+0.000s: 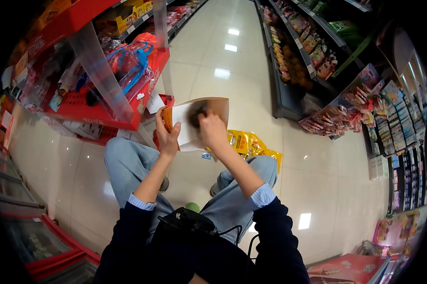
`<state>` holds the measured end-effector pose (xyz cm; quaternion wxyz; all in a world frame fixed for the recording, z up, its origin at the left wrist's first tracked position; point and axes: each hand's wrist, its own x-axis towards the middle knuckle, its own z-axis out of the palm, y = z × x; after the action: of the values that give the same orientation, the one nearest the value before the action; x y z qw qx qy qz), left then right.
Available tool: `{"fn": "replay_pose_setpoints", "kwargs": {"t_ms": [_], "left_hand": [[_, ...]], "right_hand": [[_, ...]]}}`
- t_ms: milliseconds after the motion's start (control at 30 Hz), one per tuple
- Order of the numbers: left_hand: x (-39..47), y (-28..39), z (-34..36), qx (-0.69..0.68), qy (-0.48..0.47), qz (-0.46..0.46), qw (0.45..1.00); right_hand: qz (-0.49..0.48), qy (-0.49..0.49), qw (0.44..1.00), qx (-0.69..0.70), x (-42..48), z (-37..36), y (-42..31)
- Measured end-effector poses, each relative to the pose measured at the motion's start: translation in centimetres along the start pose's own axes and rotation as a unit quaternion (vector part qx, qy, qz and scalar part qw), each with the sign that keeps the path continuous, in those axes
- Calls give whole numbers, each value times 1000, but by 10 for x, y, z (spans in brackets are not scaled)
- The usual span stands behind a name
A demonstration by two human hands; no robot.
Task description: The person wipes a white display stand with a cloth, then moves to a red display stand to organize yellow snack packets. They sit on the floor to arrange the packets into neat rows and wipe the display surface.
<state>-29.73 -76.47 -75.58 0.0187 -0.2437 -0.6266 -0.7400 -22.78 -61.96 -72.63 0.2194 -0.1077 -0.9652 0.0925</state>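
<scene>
My left hand point(167, 136) grips the left side of a cardboard box point(185, 119), its thumb over the near edge. White shows on the box's inner face, orange print on its left side and plain brown on the far side. In my right hand point(213, 129) is a dark, soft-looking item point(196, 113), perhaps a cloth, blurred by motion against the box's white inside. Yellow snack packets point(242, 141) lie on the floor just right of the box, partly behind my right forearm. A small blue tag point(206, 156) lies below the box.
A red display rack point(151, 83) with plastic bags stands close on my left. Dark shelves point(288, 96) of packaged goods and hanging packets point(336, 119) line the right. Red-framed freezers point(57, 238) are at lower left. A tiled floor point(206, 53) runs between the shelves ahead.
</scene>
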Motion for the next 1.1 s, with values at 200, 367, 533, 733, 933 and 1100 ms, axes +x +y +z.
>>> {"fn": "replay_pose_setpoints", "kwargs": {"t_ms": [200, 367, 533, 733, 933, 1100], "left_hand": [[-7, -3, 13, 30, -25, 2, 999], [-13, -7, 21, 17, -38, 13, 999], [-12, 1, 21, 101, -21, 67, 992], [3, -26, 1, -33, 27, 19, 999], [10, -42, -28, -170, 20, -72, 983], [6, -88, -39, -208, 28, -215, 954]], "right_hand": [[93, -57, 989, 97, 6, 2, 3], [-21, 58, 992, 107, -4, 7, -7], [59, -22, 996, -61, 0, 13, 32], [28, 6, 987, 161, -35, -56, 23], [351, 188, 917, 24, -153, -119, 164], [564, -43, 825, -25, -388, 4, 253]]}}
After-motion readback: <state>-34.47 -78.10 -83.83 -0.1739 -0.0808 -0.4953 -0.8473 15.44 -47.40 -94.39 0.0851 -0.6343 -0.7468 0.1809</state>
